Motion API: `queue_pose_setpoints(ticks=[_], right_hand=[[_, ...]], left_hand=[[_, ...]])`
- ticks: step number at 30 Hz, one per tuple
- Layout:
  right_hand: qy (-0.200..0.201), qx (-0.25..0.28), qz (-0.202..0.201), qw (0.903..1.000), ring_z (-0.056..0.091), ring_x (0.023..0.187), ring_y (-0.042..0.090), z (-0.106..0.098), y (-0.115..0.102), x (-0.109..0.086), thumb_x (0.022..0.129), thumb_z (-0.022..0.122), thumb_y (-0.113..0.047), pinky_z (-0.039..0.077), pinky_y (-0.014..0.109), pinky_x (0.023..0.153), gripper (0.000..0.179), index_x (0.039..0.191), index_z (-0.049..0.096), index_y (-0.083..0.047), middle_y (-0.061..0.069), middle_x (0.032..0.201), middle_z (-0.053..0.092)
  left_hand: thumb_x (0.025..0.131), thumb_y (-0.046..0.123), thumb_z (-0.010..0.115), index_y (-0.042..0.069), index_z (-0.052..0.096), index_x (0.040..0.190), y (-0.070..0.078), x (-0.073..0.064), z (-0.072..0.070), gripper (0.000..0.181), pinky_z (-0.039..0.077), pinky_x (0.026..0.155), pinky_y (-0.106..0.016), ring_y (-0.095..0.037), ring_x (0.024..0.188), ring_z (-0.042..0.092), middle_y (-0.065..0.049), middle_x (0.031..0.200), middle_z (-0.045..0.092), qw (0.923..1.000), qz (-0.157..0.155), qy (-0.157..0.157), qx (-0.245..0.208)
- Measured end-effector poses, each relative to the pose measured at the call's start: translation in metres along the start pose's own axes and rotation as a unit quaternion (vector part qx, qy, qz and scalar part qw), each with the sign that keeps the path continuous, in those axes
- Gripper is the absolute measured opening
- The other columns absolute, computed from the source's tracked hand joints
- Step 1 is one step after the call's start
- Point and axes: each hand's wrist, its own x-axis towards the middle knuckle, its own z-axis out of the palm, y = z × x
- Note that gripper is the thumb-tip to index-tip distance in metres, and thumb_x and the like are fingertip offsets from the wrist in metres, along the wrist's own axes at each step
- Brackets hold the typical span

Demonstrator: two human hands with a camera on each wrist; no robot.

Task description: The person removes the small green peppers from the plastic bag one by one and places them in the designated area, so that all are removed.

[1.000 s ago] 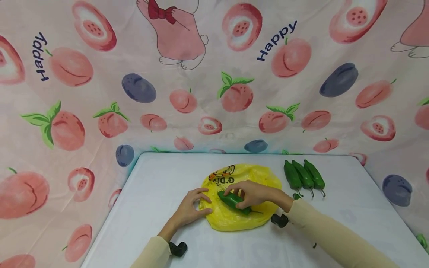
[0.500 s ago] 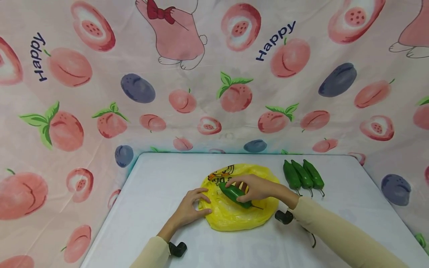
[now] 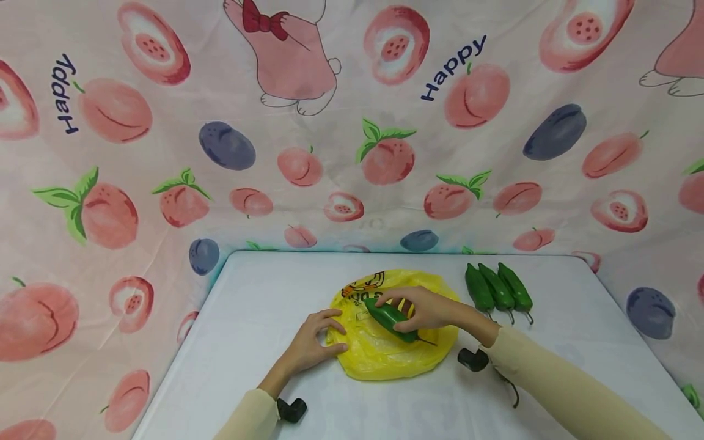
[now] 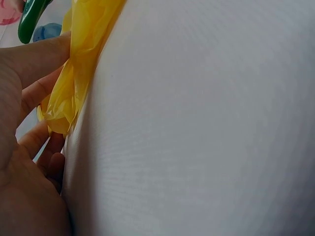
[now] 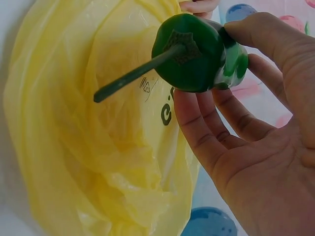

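My right hand [image 3: 426, 308] grips a green pepper [image 3: 387, 319] above a yellow plastic bag [image 3: 363, 360], thumb and fingers on its sides. Up close in the right wrist view, the stem end of the pepper [image 5: 184, 59] points towards the camera, its stem slanting down to the left. At the bag's left edge rests my left hand [image 3: 309, 343], thumb and fingers spread apart with their tips touching the plastic. The left wrist view shows the thumb and fingers against the crumpled edge of the bag [image 4: 81, 64]; some fingertips are hidden there.
Three green peppers [image 3: 498, 290] lie side by side at the back right of the white table [image 3: 275, 281]. Beneath my right forearm a dark stem [image 3: 514, 394] sticks out, its other end hidden. A fruit-print cloth [image 3: 330, 153] hangs behind the table.
My right hand has lifted the pepper slightly and shifted it a little to the right and away from me. My left hand stays at the bag's edge.
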Motion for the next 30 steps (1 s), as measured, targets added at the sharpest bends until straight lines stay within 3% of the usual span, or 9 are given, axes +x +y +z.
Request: queue_pose_setpoints(ticks=[11, 19, 30], right_hand=[[0.033, -0.013, -0.001, 0.9994, 0.063, 0.099, 0.021, -0.011, 0.010, -0.026, 0.091, 0.079, -0.018, 0.059, 0.036, 0.083, 0.047, 0.135, 0.062, -0.019, 0.006, 0.121, 0.065], [0.053, -0.020, 0.033, 0.9979, 0.062, 0.103, 0.021, -0.022, 0.016, -0.050, 0.091, 0.079, -0.021, 0.057, 0.035, 0.084, 0.048, 0.136, 0.062, -0.024, 0.004, 0.122, 0.065], [0.090, -0.028, 0.019, 0.9953, 0.064, 0.092, 0.016, -0.034, 0.027, -0.088, 0.091, 0.079, -0.022, 0.059, 0.031, 0.077, 0.049, 0.137, 0.061, -0.020, 0.007, 0.117, 0.065]], left_hand=[[0.084, 0.036, 0.085, 0.031, 0.073, 0.101, 0.001, 0.000, 0.000, 0.021, 0.028, 0.116, -0.062, -0.030, 0.140, 0.042, 0.002, 0.147, 0.055, 1.0000, -0.004, 0.000, -0.002], [0.085, 0.037, 0.085, 0.031, 0.073, 0.100, 0.001, -0.001, 0.001, 0.021, 0.028, 0.116, -0.063, -0.031, 0.140, 0.042, 0.001, 0.147, 0.055, 0.9999, -0.010, 0.001, -0.001], [0.085, 0.039, 0.084, 0.032, 0.073, 0.100, -0.002, 0.000, 0.002, 0.021, 0.030, 0.114, -0.063, -0.031, 0.139, 0.042, 0.002, 0.147, 0.055, 1.0000, -0.002, 0.005, 0.008]])
